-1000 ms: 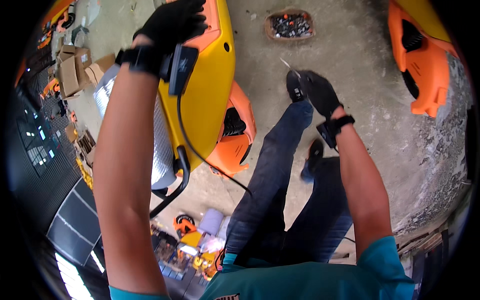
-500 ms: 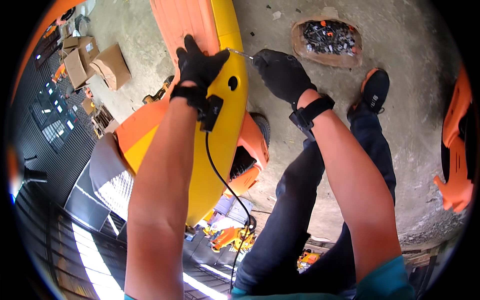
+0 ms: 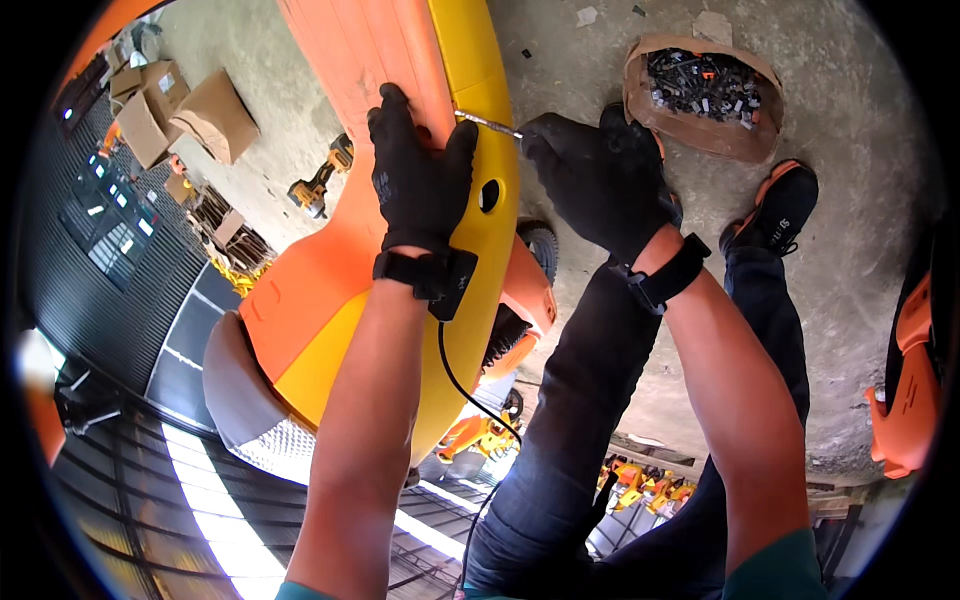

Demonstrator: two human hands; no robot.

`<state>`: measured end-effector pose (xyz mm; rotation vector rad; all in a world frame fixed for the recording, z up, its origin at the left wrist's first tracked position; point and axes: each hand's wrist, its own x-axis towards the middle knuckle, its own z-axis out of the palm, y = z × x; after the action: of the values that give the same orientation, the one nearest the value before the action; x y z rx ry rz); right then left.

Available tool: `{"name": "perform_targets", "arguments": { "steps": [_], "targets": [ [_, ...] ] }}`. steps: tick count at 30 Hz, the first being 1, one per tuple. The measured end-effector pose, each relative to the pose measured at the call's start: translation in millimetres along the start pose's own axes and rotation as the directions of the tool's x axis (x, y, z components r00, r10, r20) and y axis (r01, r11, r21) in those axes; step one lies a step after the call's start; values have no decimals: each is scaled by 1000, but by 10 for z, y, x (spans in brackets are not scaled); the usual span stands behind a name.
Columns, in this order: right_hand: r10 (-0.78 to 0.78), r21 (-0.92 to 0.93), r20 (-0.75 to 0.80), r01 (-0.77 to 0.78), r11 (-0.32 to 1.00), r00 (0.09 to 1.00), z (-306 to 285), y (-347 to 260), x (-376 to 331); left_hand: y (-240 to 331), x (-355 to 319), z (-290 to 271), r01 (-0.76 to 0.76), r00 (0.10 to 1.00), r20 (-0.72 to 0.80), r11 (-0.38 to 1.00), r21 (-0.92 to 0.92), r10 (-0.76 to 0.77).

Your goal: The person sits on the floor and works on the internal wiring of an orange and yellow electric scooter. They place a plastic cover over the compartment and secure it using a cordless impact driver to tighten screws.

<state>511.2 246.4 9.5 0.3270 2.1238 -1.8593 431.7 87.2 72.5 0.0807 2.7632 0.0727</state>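
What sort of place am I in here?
Probably a vehicle workshop or assembly area: there's orange-and-yellow bodywork, a drill-type power tool, and a brown container of small parts on the floor.

Left hand (image 3: 420, 180) palm-down with fingers (image 3: 396, 112) apart, right hand (image 3: 600, 185) near it in a pinch, both forearms (image 3: 362, 400) forward.

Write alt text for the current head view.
A black-gloved right hand holds a slim metal tool, its tip at the seam of an orange-and-yellow shell; the left hand lies over the shell. A brown container of small parts sits on the floor.
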Motion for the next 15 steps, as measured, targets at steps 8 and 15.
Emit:
{"name": "perform_targets", "arguments": {
  "steps": [8,15],
  "targets": [
    [7,31,-36,-6,1000,999,-8,-64,20,115,-9,-41,64,998,12,998,16,-64],
    [-17,-36,-17,17,999,1000,-98,-128,85,85,18,-26,90,995,34,995,38,-91]
  ]
}}
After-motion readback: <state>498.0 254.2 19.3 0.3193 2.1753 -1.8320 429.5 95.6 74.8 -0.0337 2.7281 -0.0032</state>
